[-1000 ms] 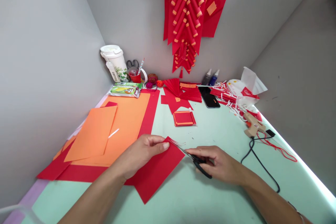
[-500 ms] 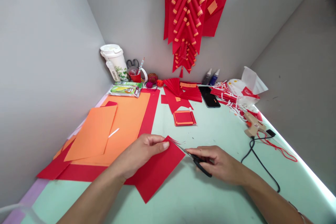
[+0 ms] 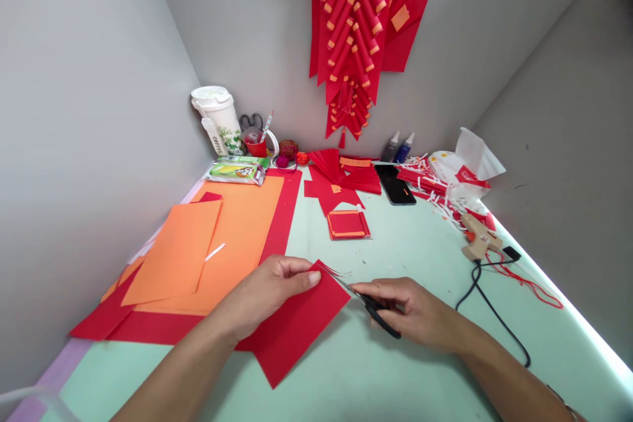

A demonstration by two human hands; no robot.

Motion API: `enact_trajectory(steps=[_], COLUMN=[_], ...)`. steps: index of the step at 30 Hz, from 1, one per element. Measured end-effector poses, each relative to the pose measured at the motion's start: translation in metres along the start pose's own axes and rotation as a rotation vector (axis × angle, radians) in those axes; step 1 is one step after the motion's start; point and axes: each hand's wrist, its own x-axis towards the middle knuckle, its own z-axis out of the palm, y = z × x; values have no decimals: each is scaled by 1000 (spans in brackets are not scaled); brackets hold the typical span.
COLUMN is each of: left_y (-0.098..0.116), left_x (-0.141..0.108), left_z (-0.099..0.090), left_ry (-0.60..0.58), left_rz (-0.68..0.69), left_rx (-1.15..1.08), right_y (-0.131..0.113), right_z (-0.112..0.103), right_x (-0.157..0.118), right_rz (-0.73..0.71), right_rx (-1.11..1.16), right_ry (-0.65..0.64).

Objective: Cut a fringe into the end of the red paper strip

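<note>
My left hand (image 3: 277, 287) pinches a sheet of red paper (image 3: 299, 330) near its upper corner, thumb on top. Thin strips fringe the paper's upper right edge, curling loose beside the thumb. In my right hand (image 3: 405, 310) is a pair of black-handled scissors (image 3: 380, 318), gripped by the handles, with the blades pointing up and left. Those blades lie along the fringed edge of the paper; their tips are hard to make out against it. Beyond my hands lies a small red paper piece with orange edges (image 3: 347, 225).
Large orange sheets (image 3: 173, 250) and red sheets (image 3: 158, 328) cover the left side. At the back stand a white cup (image 3: 217, 119) and a phone (image 3: 394, 184). A glue gun (image 3: 477, 237) with its black cord lies right. Red paper firecrackers (image 3: 353, 20) hang on the wall.
The whole view has shifted very slightly. My hands, the red paper and the scissors keep nearly the same positions relative to each other.
</note>
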Motion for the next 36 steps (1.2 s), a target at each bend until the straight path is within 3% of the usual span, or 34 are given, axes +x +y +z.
enact_trajectory(steps=[21, 27, 32, 36], left_y=[3, 10, 9, 7], left_x=[-1, -4, -4, -4], left_z=[2, -9, -16, -18], left_ry=[35, 141, 240, 222], left_rz=[7, 2, 74, 108], left_rx=[-51, 52, 39, 23], right_y=[4, 9, 9, 8], right_z=[0, -2, -5, -5], right_x=[0, -2, -4, -4], right_rz=[93, 145, 131, 116], right_rx=[95, 112, 63, 35], right_ry=[-11, 6, 42, 37])
